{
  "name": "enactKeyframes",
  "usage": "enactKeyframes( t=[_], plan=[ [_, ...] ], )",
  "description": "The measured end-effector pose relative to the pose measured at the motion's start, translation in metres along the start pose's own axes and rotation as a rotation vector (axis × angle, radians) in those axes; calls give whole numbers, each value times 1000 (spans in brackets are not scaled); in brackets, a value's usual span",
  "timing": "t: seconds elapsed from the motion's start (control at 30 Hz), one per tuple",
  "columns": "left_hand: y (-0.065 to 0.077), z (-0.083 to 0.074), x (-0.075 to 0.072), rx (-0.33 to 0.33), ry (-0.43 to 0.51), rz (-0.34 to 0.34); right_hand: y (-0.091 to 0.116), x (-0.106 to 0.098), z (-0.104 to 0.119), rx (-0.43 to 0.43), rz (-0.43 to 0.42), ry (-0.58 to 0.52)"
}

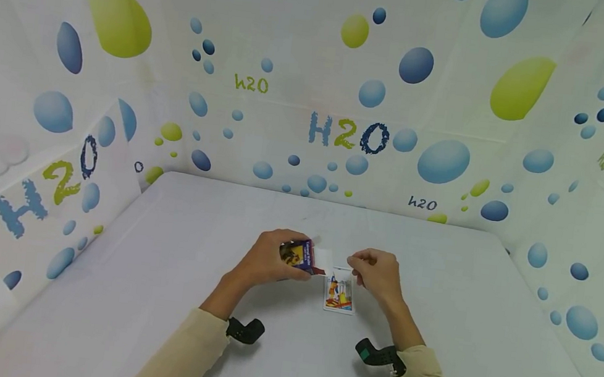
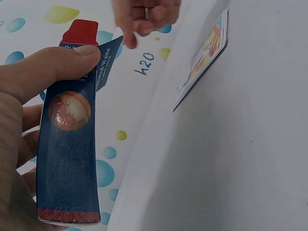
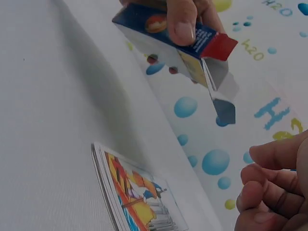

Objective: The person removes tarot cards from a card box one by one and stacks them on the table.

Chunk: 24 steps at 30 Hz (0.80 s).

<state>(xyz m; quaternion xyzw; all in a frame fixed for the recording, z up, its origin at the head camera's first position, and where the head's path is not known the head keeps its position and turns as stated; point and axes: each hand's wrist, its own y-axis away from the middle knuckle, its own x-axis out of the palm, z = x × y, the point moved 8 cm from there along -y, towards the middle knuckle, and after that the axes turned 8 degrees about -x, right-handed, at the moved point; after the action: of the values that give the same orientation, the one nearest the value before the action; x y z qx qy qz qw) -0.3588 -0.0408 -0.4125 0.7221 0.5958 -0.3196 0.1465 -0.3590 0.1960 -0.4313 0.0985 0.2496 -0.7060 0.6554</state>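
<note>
My left hand [image 1: 272,255] grips a blue tarot card box [image 1: 300,255] above the table, its thumb lying along the narrow side. That side carries a round face picture and a red end band in the left wrist view. At the box's end the red tab and flap [image 3: 224,109] stand open. Below it, a small stack of tarot cards [image 1: 340,293] lies on the table, the top card bright with orange and blue. Just right of the stack hovers my right hand [image 1: 378,275], fingers loosely curled; nothing shows between them in the right wrist view [image 3: 276,187].
A white cloth covers the table [image 1: 152,321]. Behind it hangs a white backdrop [image 1: 296,38] printed with blue and green drops and H2O lettering. Black camera straps [image 1: 245,330] sit on both wrists, over beige sleeves.
</note>
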Motion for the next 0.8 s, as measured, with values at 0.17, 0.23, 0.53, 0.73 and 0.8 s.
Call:
enactKeyframes(
  t=[0.17,0.23,0.53,0.73,0.8],
  plan=[
    [0,-5,6,27,-4,21,1,7,13,-47,-8,-129],
    [0,-6,8,31,0,31,3,10,16,-51,-4,-158],
    [3,-11,14,74,-12,50,11,32,27,-111,63,-130],
    [4,-16,18,90,-26,70,13,41,26,-126,81,-52],
    [4,-16,20,91,-32,72,14,41,26,-130,74,-46]
  ],
)
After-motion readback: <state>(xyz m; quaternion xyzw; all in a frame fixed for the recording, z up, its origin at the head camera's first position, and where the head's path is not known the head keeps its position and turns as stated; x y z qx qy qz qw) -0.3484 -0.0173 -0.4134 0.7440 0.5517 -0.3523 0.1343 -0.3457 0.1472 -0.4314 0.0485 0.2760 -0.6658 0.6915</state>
